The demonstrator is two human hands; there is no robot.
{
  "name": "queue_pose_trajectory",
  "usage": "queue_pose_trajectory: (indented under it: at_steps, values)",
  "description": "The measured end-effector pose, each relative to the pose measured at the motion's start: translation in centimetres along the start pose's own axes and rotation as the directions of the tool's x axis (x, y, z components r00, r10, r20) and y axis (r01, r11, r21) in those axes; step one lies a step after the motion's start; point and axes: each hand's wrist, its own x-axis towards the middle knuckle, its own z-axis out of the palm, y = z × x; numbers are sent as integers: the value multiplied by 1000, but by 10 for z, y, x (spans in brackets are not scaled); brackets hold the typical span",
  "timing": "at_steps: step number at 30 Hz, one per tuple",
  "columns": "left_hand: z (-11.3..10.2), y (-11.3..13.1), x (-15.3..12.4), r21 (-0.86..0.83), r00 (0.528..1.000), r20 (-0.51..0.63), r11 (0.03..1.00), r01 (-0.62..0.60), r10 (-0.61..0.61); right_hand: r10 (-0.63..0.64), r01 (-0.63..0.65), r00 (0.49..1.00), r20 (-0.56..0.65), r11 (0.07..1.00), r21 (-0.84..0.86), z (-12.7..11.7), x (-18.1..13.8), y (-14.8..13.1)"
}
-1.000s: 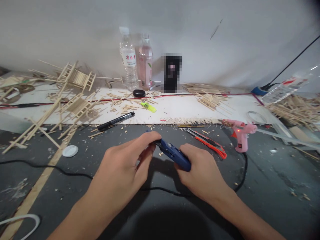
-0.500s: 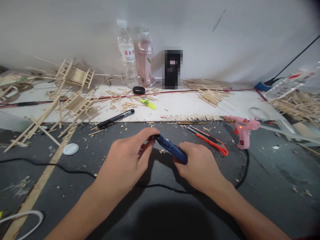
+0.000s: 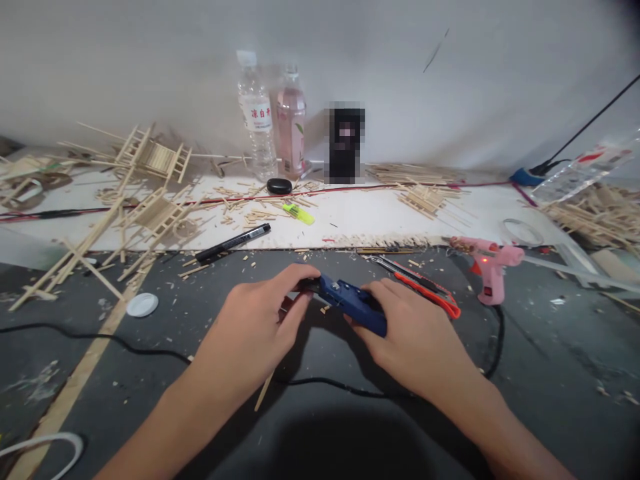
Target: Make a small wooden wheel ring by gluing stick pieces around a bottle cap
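Observation:
My right hand point(image 3: 417, 340) is wrapped round the handle of a blue cutting tool point(image 3: 350, 303) held low over the dark tabletop. Fingers of my left hand point(image 3: 257, 327) are pinched together at the tool's black tip. A thin wooden stick point(image 3: 263, 392) slants out below my left hand; what grips it is hidden. An orange utility knife point(image 3: 423, 287) lies just behind my right hand. A pink glue gun point(image 3: 487, 263) with a lit red lamp stands to the right.
A black cable point(image 3: 125, 340) runs across the table under my arms. A white board point(image 3: 350, 217) behind carries stick pieces, a black marker point(image 3: 233, 242), a yellow-green highlighter point(image 3: 297, 212) and stick ladders point(image 3: 150, 157). Two bottles point(image 3: 273, 120) stand by the wall. A white lid point(image 3: 142, 305) lies left.
The blue tool has turned slightly so its top face with the pivot shows, and my right hand has closed further over its handle. A thin stick now shows below my left hand.

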Motion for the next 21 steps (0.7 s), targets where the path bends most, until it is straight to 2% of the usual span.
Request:
queue_pose_trajectory:
  at_steps: [6, 10, 14, 17, 19, 21]
  values:
    - [13, -4, 3, 104, 976, 216, 995, -6, -17, -75, 78, 997, 22, 975, -207, -5, -4, 23]
    - [19, -7, 5, 83, 958, 285, 996, -43, 17, -132, 136, 991, 34, 961, -242, -3, -5, 32]
    - [15, -6, 5, 48, 962, 273, 999, -15, 2, -170, 158, 985, -30, 957, -245, -5, -5, 41]
    - [10, -4, 3, -58, 979, 199, 997, 49, -37, -166, 146, 984, -72, 964, -221, -8, -2, 46]
    - [8, -1, 1, -160, 990, 121, 983, 92, -73, -107, 89, 988, -115, 985, -147, -9, 1, 46]
    - [8, 2, -2, -296, 994, 51, 949, 108, -97, -31, 36, 991, -131, 999, 31, -11, 3, 41]
